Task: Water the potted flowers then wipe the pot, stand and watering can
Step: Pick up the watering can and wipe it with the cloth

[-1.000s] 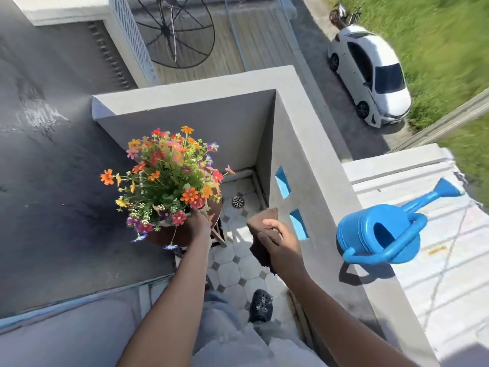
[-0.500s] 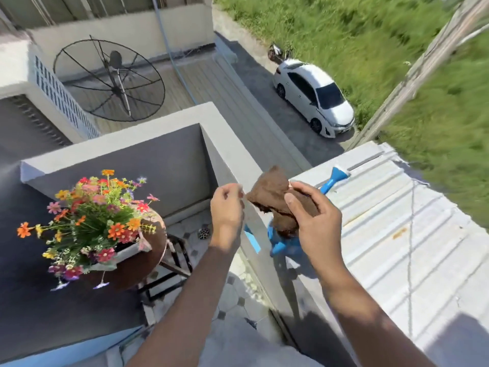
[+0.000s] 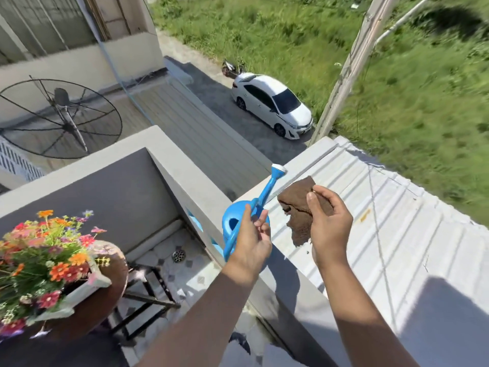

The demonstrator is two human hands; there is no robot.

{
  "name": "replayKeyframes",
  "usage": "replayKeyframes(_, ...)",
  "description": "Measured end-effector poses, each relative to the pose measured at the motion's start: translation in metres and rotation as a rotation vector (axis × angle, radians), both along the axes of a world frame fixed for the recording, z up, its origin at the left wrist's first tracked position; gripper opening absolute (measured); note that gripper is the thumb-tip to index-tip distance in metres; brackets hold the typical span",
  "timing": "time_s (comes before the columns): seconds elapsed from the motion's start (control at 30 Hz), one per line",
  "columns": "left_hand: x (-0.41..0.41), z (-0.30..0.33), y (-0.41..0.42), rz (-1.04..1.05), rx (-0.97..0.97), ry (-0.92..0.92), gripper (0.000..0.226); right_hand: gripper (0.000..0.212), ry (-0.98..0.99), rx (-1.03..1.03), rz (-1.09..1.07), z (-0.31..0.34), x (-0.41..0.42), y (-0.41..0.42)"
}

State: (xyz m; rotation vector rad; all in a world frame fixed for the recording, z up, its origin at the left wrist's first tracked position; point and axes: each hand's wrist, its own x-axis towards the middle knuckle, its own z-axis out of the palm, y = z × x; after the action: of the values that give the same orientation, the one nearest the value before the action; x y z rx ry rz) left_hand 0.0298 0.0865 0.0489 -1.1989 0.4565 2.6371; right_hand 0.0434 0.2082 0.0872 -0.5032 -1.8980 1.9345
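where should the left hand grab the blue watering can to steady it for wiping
Probably the looped handle of the watering can, which stands upright on the ledge with its spout pointing away. The loop faces the person, so the left hand can curl its fingers through from the near side, leaving the body free for the cloth.

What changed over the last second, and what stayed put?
The left hand left the flower pot and went right to the blue watering can on the wall; whether it grips is unclear. The right hand carried the brown cloth up beside the can. Pot and can stayed put.
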Motion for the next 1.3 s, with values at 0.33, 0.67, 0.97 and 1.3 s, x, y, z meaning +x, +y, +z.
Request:
replayKeyframes(0.33, 0.006, -0.015, -0.018, 0.115, -0.199, 0.077, 0.025, 0.014, 0.002, -0.035, 0.115, -0.011, 0.013, -0.019)
replayKeyframes(0.67, 0.033, -0.049, -0.144, -0.118, -0.797, 0.123, 0.041, 0.024, -0.154, -0.07, 0.449, -0.055, 0.025, -0.107)
replayKeyframes(0.97, 0.026, -0.181, -0.254, -0.395, -1.05, 0.045, 0.051, 0.053, -0.434, -0.2, 0.74, -0.171, 0.01, -0.197)
replayKeyframes(1.3, 0.008, -0.469, -0.306, -0.714, -1.058, -0.188, 0.014, 0.033, -0.543, 0.053, 0.683, -0.449, -0.012, -0.255)
